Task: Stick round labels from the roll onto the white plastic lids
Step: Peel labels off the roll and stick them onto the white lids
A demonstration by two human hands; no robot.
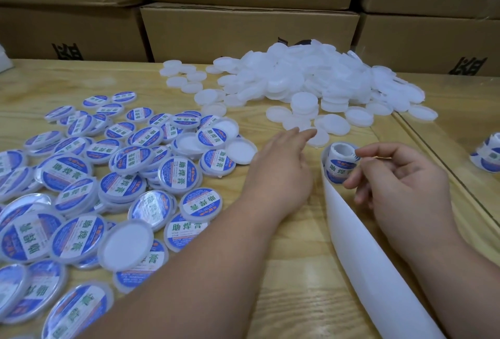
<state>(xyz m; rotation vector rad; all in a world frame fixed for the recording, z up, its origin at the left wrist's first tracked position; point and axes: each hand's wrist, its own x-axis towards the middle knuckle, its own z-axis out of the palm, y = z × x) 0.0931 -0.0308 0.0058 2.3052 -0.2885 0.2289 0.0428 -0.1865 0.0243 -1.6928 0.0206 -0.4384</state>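
A small roll of blue-and-white round labels [338, 167] stands on the wooden table, and its empty white backing strip [359, 244] trails toward the near edge. My right hand [400, 187] is beside the roll, thumb and forefinger pinching at its top edge. My left hand [281, 168] stretches forward with straight fingers, its fingertips reaching a plain white lid [319, 136]. A big heap of plain white lids [305, 79] lies further back. Several labelled lids [108, 176] are spread over the left side.
Stacked cardboard boxes [243, 33] wall off the back of the table. A second label roll [488, 155] sits at the right edge, past a seam in the tabletop [433, 149]. Bare wood lies between the two arms.
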